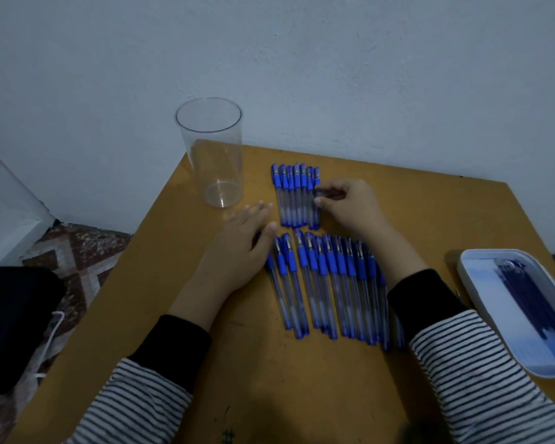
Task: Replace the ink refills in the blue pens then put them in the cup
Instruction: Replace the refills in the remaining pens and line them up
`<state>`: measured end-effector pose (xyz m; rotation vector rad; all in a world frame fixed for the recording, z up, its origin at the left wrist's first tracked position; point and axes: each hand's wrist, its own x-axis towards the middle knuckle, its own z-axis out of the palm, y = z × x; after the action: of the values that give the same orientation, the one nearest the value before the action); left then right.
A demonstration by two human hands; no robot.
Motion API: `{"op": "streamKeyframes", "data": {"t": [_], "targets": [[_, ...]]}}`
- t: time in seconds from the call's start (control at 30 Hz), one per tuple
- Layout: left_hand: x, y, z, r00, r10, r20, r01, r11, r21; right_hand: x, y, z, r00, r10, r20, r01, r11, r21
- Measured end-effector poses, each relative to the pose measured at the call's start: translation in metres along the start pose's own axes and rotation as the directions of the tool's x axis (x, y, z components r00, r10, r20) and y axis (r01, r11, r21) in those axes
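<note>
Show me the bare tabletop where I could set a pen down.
Free: the table strip nearest you, between the sleeves, below the near pen row; the far right corner between right hand and tray. Crowded: the middle, where the right hand pinches the end pen of the far pen row, left hand and cup alongside.

Right grip (350, 206) pinches end pen (314, 219) of far row (293, 193); left grip (241, 248) flat on worktop (173, 283) at near row (327, 283) left end; clear cup (213, 155) upright.

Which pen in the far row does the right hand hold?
The rightmost pen of the far row. The right hand pinches it between thumb and fingertips, while the other pens of that row lie side by side, untouched.
</note>
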<state>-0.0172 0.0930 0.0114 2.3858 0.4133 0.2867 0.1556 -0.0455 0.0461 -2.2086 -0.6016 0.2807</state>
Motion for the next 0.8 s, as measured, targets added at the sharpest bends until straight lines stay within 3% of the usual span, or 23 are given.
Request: {"op": "streamKeyframes", "data": {"t": [0.37, 0.67, 0.8], "targets": [[0.025, 0.000, 0.005, 0.995, 0.065, 0.075, -0.071, 0.995, 0.069, 0.008, 0.007, -0.005, 0.990, 0.100, 0.096, -0.109, 0.990, 0.090], [0.026, 0.000, 0.006, 0.995, 0.060, 0.081, -0.068, 0.993, 0.096, 0.003, -0.002, -0.007, 0.994, 0.103, 0.045, -0.100, 0.993, -0.065], [0.024, -0.001, 0.005, 0.995, 0.060, 0.084, -0.066, 0.995, 0.071, -0.004, 0.001, -0.016, 0.973, 0.214, 0.082, -0.225, 0.961, 0.162]]}}
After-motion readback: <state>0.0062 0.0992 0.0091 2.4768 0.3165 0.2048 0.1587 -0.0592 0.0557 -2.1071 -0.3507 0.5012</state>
